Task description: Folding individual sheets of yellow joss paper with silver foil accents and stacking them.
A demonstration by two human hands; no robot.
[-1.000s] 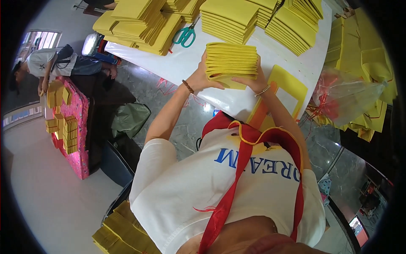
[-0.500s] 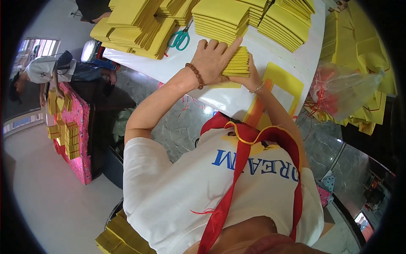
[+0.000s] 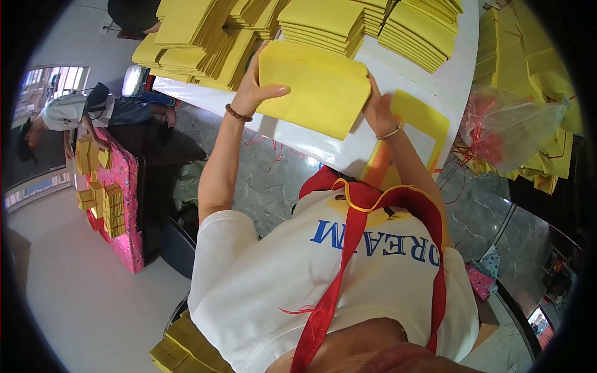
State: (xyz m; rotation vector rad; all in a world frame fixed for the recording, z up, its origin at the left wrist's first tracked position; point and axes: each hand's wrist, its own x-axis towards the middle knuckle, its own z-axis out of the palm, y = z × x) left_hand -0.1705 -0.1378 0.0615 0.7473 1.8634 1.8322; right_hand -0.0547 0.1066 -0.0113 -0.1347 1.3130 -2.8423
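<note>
Above the white surface [image 3: 323, 146], both hands have a thick bundle of yellow paper [image 3: 314, 87] lifted and tilted toward the camera: left hand [image 3: 252, 87] clamps its left edge, thumb on the face, right hand [image 3: 376, 109] grips the right edge, fingers closed around it. Looks like mid-lift, squaring the bundle. More yellow stacks [image 3: 323, 25] lie just behind; any set-down needs a level bundle and a bare patch.

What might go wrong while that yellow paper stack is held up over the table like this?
The yellow paper bundle is gripped only at its edges by the left hand and right hand, so loose sheets might slide out. It may also knock the tall yellow stacks close behind it.
</note>
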